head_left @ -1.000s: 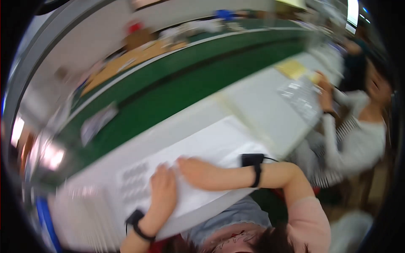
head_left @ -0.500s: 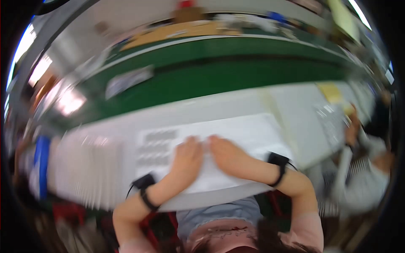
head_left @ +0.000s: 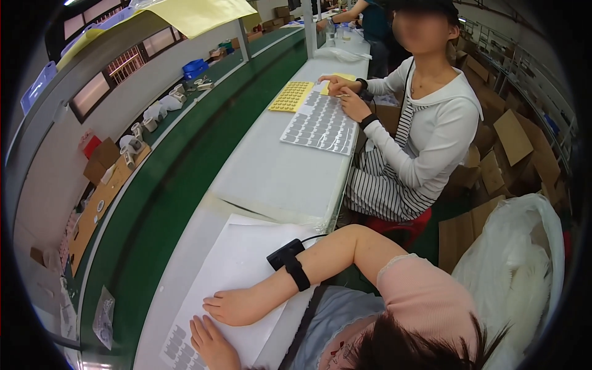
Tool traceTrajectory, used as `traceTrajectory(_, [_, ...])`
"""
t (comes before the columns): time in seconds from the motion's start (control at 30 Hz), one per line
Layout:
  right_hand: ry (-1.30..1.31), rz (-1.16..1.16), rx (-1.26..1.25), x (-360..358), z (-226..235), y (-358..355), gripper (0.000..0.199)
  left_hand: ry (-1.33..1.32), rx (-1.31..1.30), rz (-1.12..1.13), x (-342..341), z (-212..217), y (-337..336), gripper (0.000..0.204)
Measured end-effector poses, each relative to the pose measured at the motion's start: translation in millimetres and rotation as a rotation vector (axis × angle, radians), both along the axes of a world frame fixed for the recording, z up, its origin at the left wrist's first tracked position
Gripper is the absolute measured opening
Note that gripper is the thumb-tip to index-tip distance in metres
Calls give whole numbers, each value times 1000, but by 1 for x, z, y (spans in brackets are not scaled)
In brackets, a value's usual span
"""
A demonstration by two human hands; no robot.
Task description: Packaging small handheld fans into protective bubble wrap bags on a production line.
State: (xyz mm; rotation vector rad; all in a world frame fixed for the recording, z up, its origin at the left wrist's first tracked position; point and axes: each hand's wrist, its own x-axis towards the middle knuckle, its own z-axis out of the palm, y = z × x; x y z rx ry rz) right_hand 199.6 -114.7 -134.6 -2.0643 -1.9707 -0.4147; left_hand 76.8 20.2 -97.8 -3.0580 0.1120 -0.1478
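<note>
My right hand (head_left: 237, 307) lies palm down on a large white sheet (head_left: 250, 253), its fingers laid out on the paper and holding nothing. Just beside it, nearer the lower edge, my left hand (head_left: 213, 346) rests with fingers stretched and slightly apart, also holding nothing. Next to the left fingers, grey die-cut shapes (head_left: 179, 351) in rows show on the sheet; the left palm and forearm partly cover that end. A black strap with a small dark box (head_left: 287, 254) is around my right wrist.
A co-worker (head_left: 425, 132) sits further along the white table (head_left: 262, 176), hands over a sheet of grey shapes (head_left: 320, 126) beside a yellow sheet (head_left: 291, 97). A green conveyor belt (head_left: 179, 154) runs along the left. Behind me stand cardboard boxes (head_left: 515, 139) and a filled plastic bag (head_left: 505, 253).
The view has swung right and sharpened, bringing the co-worker more fully into it. Both my hands stay on the white sheet, close together; the right one now lies more across it.
</note>
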Motion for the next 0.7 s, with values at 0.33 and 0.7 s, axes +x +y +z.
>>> traceTrajectory(0.33, [8, 65, 160, -1, -6, 16, 22, -155, -81, -11, -8, -7, 7, 41])
traceTrajectory(0.7, [-19, 104, -36, 3, 22, -1, 38, -286, -247, 241, -63, 89, -16, 28])
